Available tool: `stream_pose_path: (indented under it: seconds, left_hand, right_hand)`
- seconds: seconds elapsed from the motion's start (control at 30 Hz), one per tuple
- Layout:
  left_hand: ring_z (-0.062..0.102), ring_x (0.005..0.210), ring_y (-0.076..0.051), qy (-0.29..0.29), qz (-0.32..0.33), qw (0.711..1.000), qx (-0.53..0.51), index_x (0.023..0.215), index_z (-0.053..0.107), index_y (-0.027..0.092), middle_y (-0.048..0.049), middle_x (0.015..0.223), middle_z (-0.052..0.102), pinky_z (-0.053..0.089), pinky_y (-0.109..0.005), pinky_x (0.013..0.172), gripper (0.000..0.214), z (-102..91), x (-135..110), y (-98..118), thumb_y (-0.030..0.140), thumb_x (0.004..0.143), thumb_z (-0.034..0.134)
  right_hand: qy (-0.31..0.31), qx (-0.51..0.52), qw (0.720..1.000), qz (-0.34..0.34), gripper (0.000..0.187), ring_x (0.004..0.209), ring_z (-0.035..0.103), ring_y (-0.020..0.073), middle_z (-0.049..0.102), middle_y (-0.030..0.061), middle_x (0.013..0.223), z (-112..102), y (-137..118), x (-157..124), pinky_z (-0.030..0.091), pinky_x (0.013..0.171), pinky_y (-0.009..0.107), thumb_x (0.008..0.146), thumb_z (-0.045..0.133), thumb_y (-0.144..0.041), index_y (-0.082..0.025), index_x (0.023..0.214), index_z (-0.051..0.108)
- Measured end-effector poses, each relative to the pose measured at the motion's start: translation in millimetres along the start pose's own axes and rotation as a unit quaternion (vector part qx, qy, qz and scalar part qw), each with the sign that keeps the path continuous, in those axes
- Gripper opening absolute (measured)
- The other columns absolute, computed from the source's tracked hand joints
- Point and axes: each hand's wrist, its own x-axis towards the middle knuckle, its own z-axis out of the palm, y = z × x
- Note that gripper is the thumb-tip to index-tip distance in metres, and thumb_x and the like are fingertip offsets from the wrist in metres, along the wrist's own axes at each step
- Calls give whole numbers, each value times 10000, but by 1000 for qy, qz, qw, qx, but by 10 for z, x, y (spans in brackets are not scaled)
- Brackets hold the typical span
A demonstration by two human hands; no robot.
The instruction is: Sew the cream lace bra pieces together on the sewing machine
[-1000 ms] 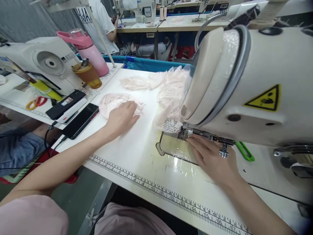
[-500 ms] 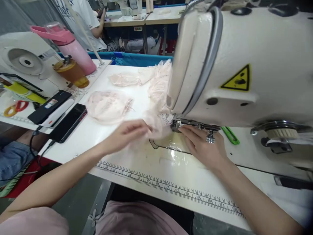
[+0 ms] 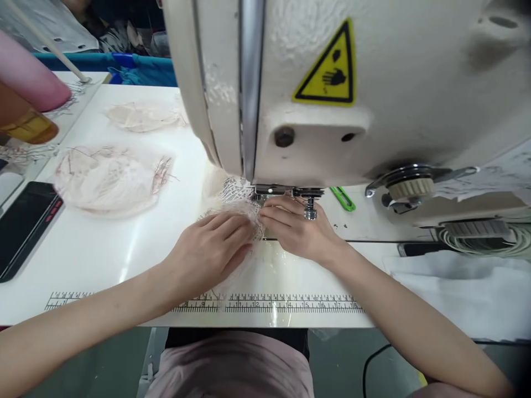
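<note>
My left hand lies flat on a pale pink lace piece just in front of the presser foot of the white sewing machine, fingers stretched out over the fabric. My right hand rests beside it to the right, fingers together pressing the same lace piece at the foot. Most of the piece is hidden under both hands. The needle area is partly hidden by the machine head.
A stack of pale lace pieces lies to the left, another lace piece farther back. A black phone sits at the left edge, an amber cup and pink bottle behind. A printed ruler runs along the table front. Green tool right of the foot.
My left hand left the stack at the left, carried one lace piece to the presser foot and now presses it flat. The camera has moved closer to the machine.
</note>
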Motion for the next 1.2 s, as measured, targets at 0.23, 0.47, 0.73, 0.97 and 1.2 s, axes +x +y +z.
stream_pose_path:
  seconds: [0.23, 0.47, 0.73, 0.97, 1.2]
  left_hand:
    - [535, 1260, -303, 0, 10, 996, 86, 1346, 521, 62, -145, 1374, 565, 504, -448, 987, 422, 130, 114, -105, 265, 981, 460]
    - [554, 1235, -303, 17, 0, 994, 111, 1314, 554, 59, -138, 1327, 605, 490, -421, 986, 411, 168, 182, -205, 277, 974, 477]
    - [545, 1245, -316, 30, -18, 997, 68, 1322, 553, 96, -144, 1301, 622, 485, -446, 993, 407, 208, 184, -202, 261, 953, 503]
    - [541, 1250, -311, 33, -19, 997, 74, 1333, 541, 100, -147, 1316, 610, 479, -445, 996, 412, 204, 184, -195, 266, 960, 490]
    - [531, 1260, -316, 22, -19, 995, 97, 1323, 542, 81, -150, 1336, 595, 491, -445, 965, 404, 228, 180, -203, 278, 979, 461]
  right_hand:
    - [27, -18, 999, 7, 257, 928, 647, 130, 726, -52, 1091, 30, 42, -2, 412, 654, 303, 886, 495, -48, -204, 938, 693]
    - [-34, 12, 997, 69, 323, 1012, 643, 188, 685, 24, 1213, 53, 28, -13, 490, 814, 339, 895, 503, -82, -232, 1119, 683]
    - [-53, 24, 991, 121, 361, 1041, 635, 202, 679, 19, 1217, 12, -30, -16, 515, 896, 365, 909, 548, -163, -310, 1228, 635]
    - [-43, 8, 995, 91, 349, 948, 650, 182, 678, 20, 1221, 55, -3, -19, 515, 855, 353, 893, 543, -116, -273, 1182, 658]
    - [-41, 17, 993, 111, 330, 944, 644, 190, 695, 45, 1177, 27, -5, -24, 504, 842, 356, 904, 555, -167, -267, 1206, 643]
